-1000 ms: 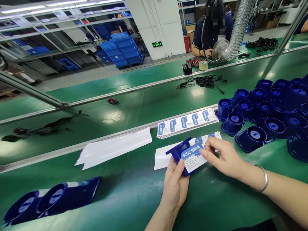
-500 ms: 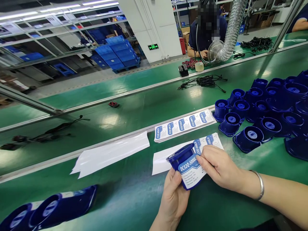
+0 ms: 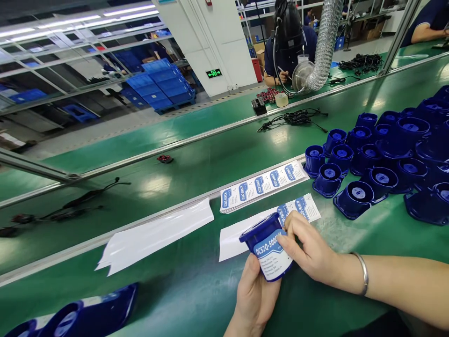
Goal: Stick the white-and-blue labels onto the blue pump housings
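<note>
My left hand (image 3: 254,295) is wrapped round the lower side of a blue plastic pump housing (image 3: 261,229), held tilted above the bench. A white and blue label (image 3: 271,258) printed "DC52Q-5000L/H" lies round its side. On the label's right end rests the thumb of my right hand (image 3: 310,248), its fingers curled by the housing's upper edge; the tips are partly hidden. Just behind the housing lies a label sheet (image 3: 233,236), part bare backing and part printed labels. A stack of label sheets (image 3: 261,187) sits further back.
Many blue housings (image 3: 358,194) crowd the right of the green bench. Labelled housings (image 3: 101,311) lie at lower left. White backing paper (image 3: 157,234) lies along the metal strip. Black cables (image 3: 293,120) and a flexible duct (image 3: 324,47) are further back, where a co-worker (image 3: 310,42) sits.
The view has shifted slightly. My right thumb has moved a little left along the label, whose right end now lies closer against the housing. My left hand still holds the housing.
</note>
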`<state>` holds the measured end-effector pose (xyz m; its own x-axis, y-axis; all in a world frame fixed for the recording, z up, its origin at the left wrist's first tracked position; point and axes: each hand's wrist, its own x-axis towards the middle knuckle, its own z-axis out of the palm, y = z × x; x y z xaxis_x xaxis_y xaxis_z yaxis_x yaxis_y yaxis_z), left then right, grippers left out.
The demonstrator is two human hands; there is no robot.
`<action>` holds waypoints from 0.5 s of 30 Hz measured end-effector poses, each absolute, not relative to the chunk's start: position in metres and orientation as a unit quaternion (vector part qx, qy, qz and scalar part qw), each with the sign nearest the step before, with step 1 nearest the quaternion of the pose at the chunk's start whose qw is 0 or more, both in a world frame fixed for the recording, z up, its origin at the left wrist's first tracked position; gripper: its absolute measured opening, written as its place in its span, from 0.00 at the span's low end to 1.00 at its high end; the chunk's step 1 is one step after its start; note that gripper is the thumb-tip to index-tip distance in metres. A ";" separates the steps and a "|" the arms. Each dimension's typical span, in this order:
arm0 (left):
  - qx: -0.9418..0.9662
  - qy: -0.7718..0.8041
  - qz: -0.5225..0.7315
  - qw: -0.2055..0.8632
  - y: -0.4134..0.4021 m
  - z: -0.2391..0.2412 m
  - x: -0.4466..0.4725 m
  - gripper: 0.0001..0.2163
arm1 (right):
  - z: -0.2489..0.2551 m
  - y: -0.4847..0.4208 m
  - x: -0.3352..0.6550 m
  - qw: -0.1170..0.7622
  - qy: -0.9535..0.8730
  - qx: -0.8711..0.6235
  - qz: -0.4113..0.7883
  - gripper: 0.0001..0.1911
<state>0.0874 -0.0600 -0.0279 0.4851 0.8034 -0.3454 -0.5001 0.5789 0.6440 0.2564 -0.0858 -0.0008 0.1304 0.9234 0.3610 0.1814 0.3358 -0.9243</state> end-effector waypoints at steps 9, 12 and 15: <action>0.196 0.271 0.349 0.875 -0.057 -0.010 0.102 0.23 | -0.019 -0.079 0.259 0.613 -0.387 -0.484 0.490 0.22; 0.192 0.246 0.301 0.901 -0.056 0.001 0.109 0.24 | -0.008 -0.074 0.276 0.631 -0.438 -0.479 0.425 0.22; 0.194 0.228 0.266 0.916 -0.056 0.005 0.115 0.26 | -0.001 -0.071 0.287 0.586 -0.492 -0.420 0.488 0.26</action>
